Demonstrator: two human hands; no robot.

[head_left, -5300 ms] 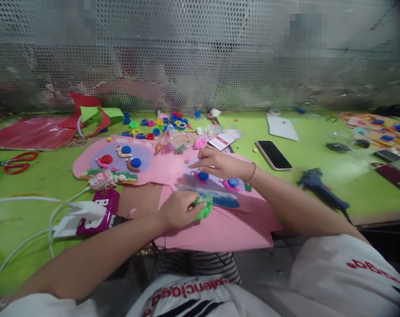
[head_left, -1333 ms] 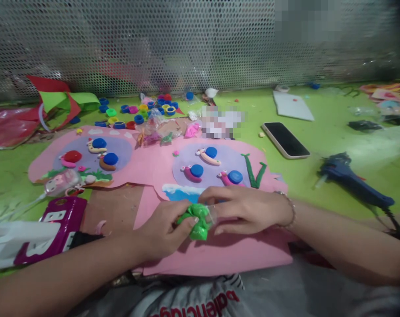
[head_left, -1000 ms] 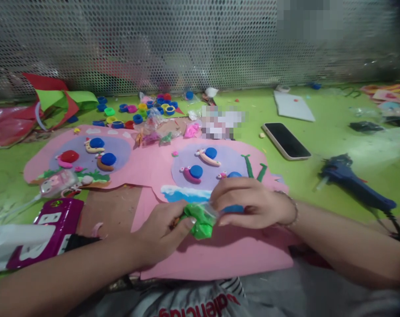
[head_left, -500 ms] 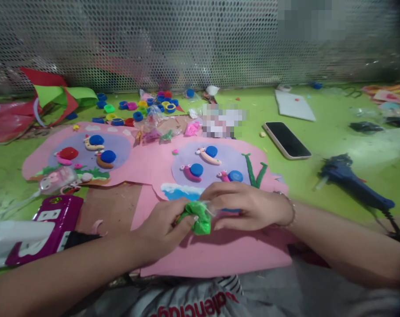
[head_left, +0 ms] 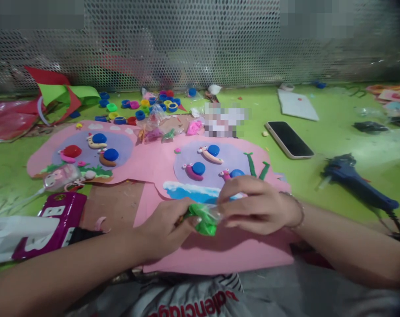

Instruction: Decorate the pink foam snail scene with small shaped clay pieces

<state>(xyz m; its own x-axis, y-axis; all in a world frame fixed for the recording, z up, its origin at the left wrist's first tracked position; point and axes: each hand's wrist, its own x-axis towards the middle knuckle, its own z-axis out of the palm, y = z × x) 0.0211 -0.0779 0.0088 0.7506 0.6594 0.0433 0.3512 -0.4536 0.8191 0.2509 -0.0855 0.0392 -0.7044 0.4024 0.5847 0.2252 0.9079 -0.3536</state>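
My left hand is closed around a lump of bright green modelling clay in a thin clear plastic bag. At the bag's right side, the fingers of my right hand are pinched together on the plastic. Both hands are over a pink paper cut-out. Behind them, its lilac oval bears clay snails with blue bottle-cap shells, such as a magenta snail. Green clay stems and a blue-and-white clay strip lie around the oval. My right hand partly covers the strip.
On the left are a second snail scene, a purple power strip with a white plug and a charger. Loose bottle caps lie behind. To the right are a phone and a blue glue gun with its cord.
My right hand has moved slightly right and its fingers have lifted, with the clear plastic between them. The green clay has turned and shifted a little right in my left hand.
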